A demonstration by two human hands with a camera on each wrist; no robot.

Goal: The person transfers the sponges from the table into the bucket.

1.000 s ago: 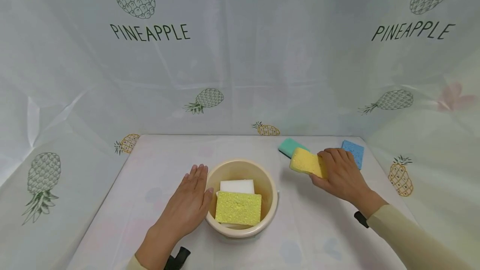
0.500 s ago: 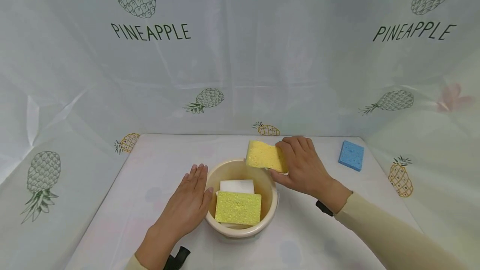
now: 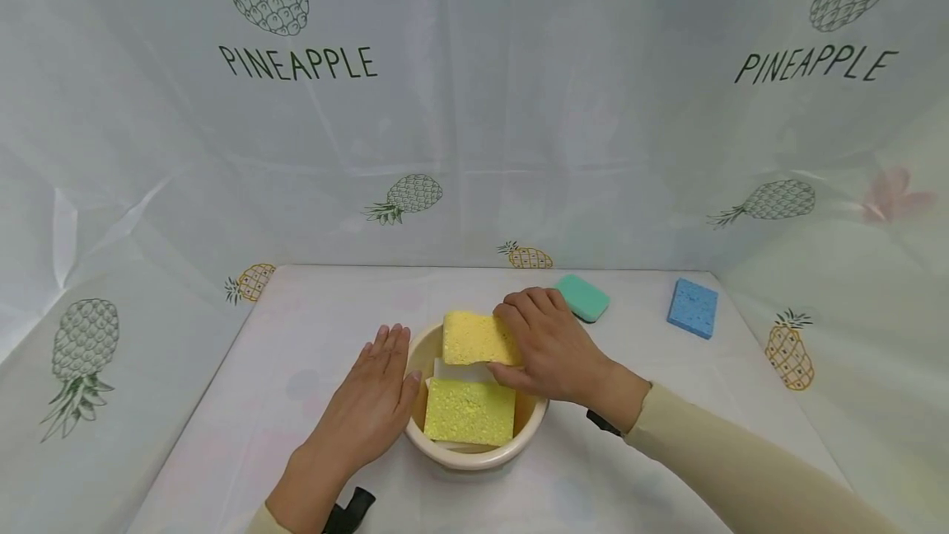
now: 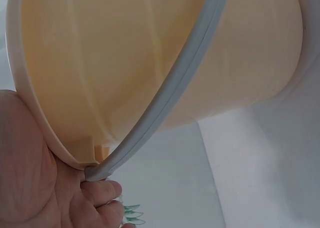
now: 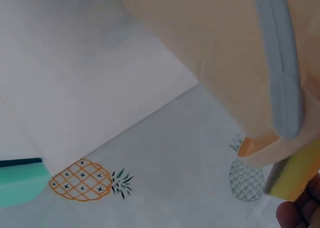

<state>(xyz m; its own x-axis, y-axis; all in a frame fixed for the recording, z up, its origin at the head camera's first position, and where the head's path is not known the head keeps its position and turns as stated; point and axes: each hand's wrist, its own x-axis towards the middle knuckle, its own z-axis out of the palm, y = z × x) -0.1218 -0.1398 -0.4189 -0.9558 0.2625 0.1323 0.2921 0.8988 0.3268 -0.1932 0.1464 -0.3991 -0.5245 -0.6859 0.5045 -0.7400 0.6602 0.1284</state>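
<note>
A cream bucket [image 3: 474, 461] with a grey handle [image 4: 165, 96] stands in front of me on the table. Inside it lie a yellow-green sponge [image 3: 470, 412] and, partly covered, a white sponge [image 3: 461, 371]. My right hand [image 3: 552, 346] pinches a yellow sponge [image 3: 474, 338] by its right end, over the back of the bucket's opening; in the right wrist view this sponge [image 5: 292, 173] shows a grey layer on one side. My left hand [image 3: 371, 402], fingers straight, rests against the bucket's left rim; the left wrist view has its palm [image 4: 27, 163] at the rim by the handle joint.
A green sponge [image 3: 582, 297] with a dark underside lies behind my right hand, near the table's back edge. Farther right, a blue sponge [image 3: 693, 308] lies near the back right corner. A pineapple-print sheet [image 3: 474, 105] hangs behind and beside the table.
My right hand has carried the yellow sponge leftward from beside the green sponge to over the bucket. My left hand has stayed at the rim.
</note>
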